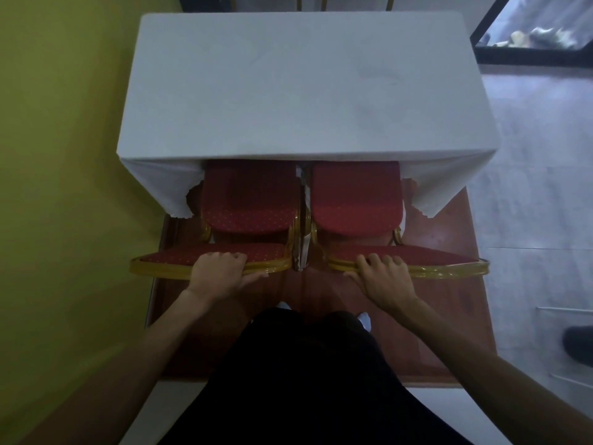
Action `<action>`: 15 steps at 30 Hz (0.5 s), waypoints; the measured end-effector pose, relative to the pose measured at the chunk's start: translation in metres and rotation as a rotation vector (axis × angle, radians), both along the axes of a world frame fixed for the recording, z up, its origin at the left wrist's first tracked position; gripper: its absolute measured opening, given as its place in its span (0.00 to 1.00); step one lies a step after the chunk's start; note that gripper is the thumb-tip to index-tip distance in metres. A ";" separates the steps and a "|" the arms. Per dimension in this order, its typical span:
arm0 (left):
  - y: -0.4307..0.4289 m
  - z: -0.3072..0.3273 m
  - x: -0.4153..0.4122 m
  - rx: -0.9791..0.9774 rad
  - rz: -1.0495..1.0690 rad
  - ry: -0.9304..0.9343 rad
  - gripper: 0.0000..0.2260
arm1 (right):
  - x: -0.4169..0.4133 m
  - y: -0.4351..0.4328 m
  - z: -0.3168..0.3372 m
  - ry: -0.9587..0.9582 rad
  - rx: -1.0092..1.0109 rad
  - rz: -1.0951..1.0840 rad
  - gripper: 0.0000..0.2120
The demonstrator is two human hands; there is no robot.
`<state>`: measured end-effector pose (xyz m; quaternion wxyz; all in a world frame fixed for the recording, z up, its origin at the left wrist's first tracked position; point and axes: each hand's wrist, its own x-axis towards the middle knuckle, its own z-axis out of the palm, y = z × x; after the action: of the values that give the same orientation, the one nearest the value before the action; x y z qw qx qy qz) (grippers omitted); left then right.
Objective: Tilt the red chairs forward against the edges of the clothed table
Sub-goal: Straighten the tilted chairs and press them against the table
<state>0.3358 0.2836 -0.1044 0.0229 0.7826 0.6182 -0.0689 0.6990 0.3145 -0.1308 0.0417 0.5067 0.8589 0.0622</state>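
While both hands sit on the two chair backs, the tally runs so:

Clothed table (305, 85): its white cloth hangs over the near edge and is bunched aside where the seats go in.
Left red chair (250, 200): the seat sits under the near edge, with the back rail toward the person.
Right red chair (356, 194): it stands just beside the first, its seat likewise under the edge.
Left hand (221, 269): the fingers (224, 256) curl over the top of the left chair's gold back rail and the thumb lies along its near face, gripping it.
Right hand (383, 274): it has the same grip on the right chair's rail.
Done: both chairs are at the table edge and in hand.
Tilt: from straight above it is hard to tell, but both backs look upright and clear of the table.
Left to do: by my judgement, both chairs are yet to be tipped forward until they lean on the edge.
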 end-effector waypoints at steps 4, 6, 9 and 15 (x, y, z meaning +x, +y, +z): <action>0.000 0.001 -0.001 0.005 0.005 -0.015 0.35 | 0.001 0.004 -0.001 -0.003 0.022 -0.019 0.28; 0.001 0.002 -0.001 0.010 0.001 -0.008 0.35 | 0.002 0.008 0.000 -0.013 0.035 -0.024 0.27; 0.001 0.000 -0.002 0.011 -0.021 -0.006 0.36 | 0.002 0.012 0.000 -0.014 0.030 -0.031 0.26; 0.003 -0.001 -0.002 0.008 -0.018 -0.030 0.37 | 0.003 0.012 -0.001 0.004 0.017 -0.040 0.27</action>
<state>0.3341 0.2868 -0.1052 0.0285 0.7893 0.6109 -0.0552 0.7015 0.3266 -0.1320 0.0370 0.5242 0.8481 0.0676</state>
